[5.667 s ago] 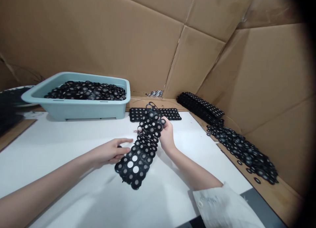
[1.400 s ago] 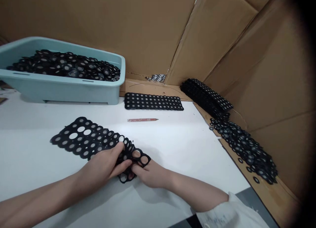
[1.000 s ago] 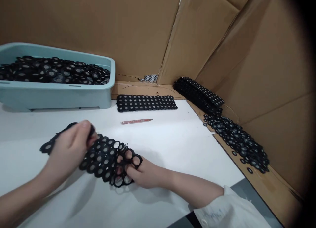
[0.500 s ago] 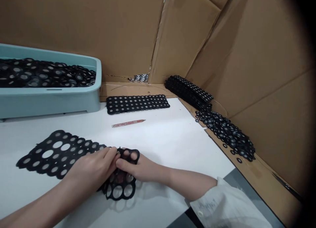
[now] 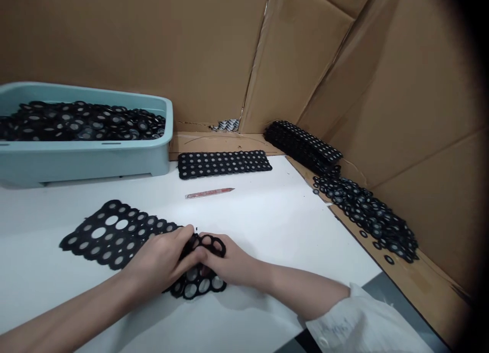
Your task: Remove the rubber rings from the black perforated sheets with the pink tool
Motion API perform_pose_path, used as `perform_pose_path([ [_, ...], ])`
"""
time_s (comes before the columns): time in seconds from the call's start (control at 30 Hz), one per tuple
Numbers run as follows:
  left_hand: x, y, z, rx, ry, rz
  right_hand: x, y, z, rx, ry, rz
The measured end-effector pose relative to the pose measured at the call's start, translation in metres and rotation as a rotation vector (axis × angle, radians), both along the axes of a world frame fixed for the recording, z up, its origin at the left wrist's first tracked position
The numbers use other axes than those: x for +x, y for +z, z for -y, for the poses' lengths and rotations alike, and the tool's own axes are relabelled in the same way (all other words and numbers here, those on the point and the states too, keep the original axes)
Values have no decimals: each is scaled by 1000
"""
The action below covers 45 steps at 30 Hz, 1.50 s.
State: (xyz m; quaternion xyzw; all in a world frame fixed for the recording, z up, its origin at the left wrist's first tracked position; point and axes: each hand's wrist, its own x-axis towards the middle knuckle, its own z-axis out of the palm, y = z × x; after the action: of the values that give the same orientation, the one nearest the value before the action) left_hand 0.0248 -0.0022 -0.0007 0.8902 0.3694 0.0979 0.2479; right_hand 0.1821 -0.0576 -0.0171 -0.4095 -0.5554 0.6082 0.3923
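Observation:
A black perforated sheet (image 5: 91,241) of joined rings lies on the white table, its left part flat and its right end bent up. Most of its rings show grey discs; a few on the left are bare white holes. My left hand (image 5: 160,259) lies over the sheet's middle, thumb and fingers closed on it. My right hand (image 5: 225,264) grips the raised right end, its thumb pressed close to the left thumb. Some of the fingers are hidden under the sheet. A tiny black scrap (image 5: 196,228) shows just above the hands.
A light blue bin (image 5: 145,159) full of black rings stands at the left. Another perforated sheet (image 5: 225,163) and a red pencil-like stick (image 5: 209,193) lie ahead. Along the cardboard wall at right are stacked sheets (image 5: 303,144) and a heap of loose black rings (image 5: 370,215).
The view has shifted, so everything sits further right. The raised end of the sheet has tipped lower towards the table, and my thumbs have come together. Both hands keep their hold.

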Motion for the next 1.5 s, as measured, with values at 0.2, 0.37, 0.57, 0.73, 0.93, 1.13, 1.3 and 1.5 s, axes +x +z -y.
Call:
perform_pose_path([
  [0.2,0,8,-13,-250,348,357,2,1,-4,14,-94,33],
  [0.37,-10,6,-26,-50,596,468,1,-1,-4,-50,-109,-19],
  [0.57,-3,-5,-7,219,235,108,-1,-3,-9,-87,-166,-73],
  [0.73,3,-7,3,236,233,-99,-3,-2,-7,-32,-136,-88],
  [0.93,-1,-4,10,71,166,-23,-6,0,-1,35,-129,-80],
  [1.13,0,-1,0,-161,241,253,-8,-5,-9,-66,-176,-170],
  [1.3,3,-3,-12,-535,446,565,-5,-6,-16,-122,-207,-254],
  [1.5,-10,3,-23,-380,606,659,-1,-2,-12,-144,-228,-281],
])
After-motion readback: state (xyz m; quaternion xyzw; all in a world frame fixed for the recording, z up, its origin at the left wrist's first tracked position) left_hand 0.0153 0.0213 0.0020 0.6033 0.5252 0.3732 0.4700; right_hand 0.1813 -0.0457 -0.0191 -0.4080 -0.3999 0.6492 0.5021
